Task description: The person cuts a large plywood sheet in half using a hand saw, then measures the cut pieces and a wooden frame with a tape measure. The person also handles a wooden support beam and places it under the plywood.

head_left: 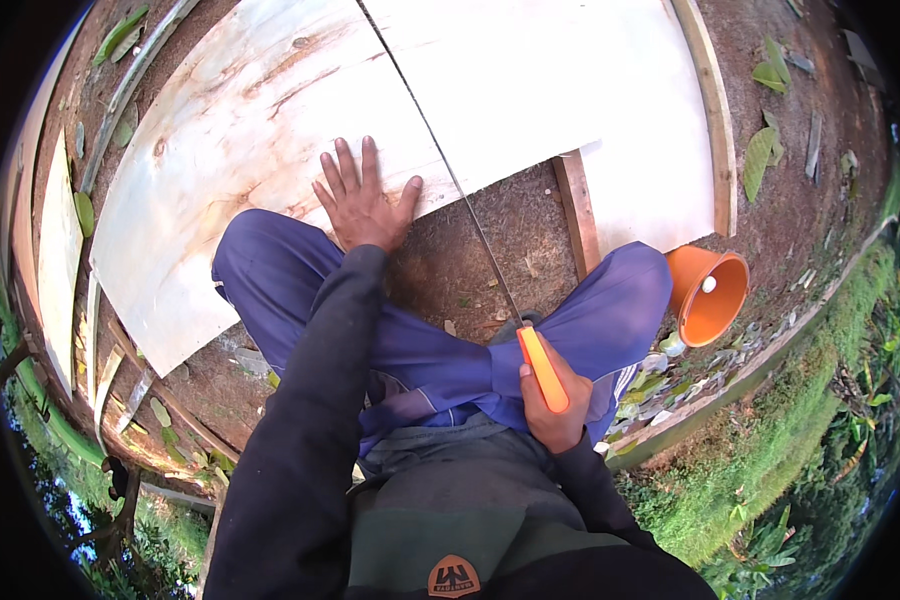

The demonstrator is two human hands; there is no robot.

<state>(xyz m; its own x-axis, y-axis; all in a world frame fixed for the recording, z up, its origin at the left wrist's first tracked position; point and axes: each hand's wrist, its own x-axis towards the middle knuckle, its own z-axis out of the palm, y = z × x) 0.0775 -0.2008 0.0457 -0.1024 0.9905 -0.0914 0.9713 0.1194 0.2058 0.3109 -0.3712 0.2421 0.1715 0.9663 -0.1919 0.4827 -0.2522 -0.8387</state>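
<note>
My right hand (558,392) is wrapped round the orange handle of a hand saw (447,160). The saw's long thin blade runs away from me and crosses the near edge of a pale plywood sheet (220,150), seen almost edge-on. To the left of the blade, my left hand (365,203) lies flat on the sheet with its fingers spread, close to the near edge. Brown grain streaks mark the sheet on the left, while its right part is washed out by glare. Whether the blade sits in a cut is hard to make out.
An orange bucket (708,295) lies tipped beside my right knee. Wooden battens (577,205) show under and beside the sheet, one along its right side (715,110). Wood strips (60,260) lie at the left on brown soil with fallen leaves. Grass grows at the lower right.
</note>
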